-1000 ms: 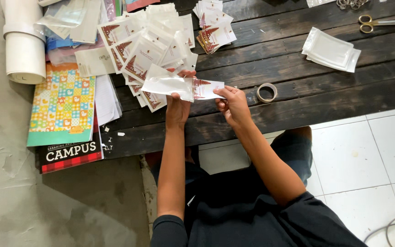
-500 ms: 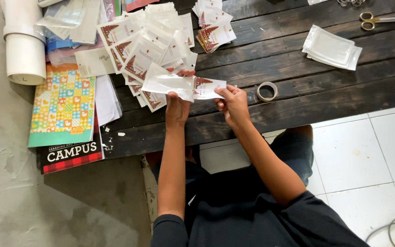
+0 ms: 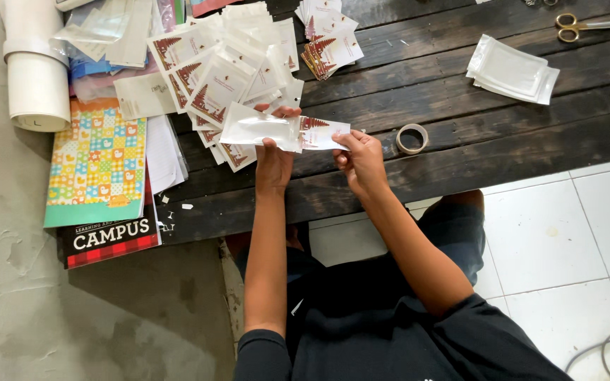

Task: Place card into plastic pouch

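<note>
A printed card (image 3: 323, 132) sits partly inside a clear sleeve (image 3: 259, 129), both held just above the tabletop (image 3: 460, 152) in front of the person. The step in hand looks like sliding the card into the sleeve; finishing it would call for a steady push leftward while the sleeve's mouth stays open. Card and sleeve lie lengthwise left to right, the card's free end pointing right. The left hand (image 3: 274, 159) pinches the sleeve, thumb under and fingers over. The right hand (image 3: 361, 159) is closed on the card's right end. A pile of filled sleeves (image 3: 227, 77) lies just behind; a tape roll (image 3: 412, 138) is near the right hand.
</note>
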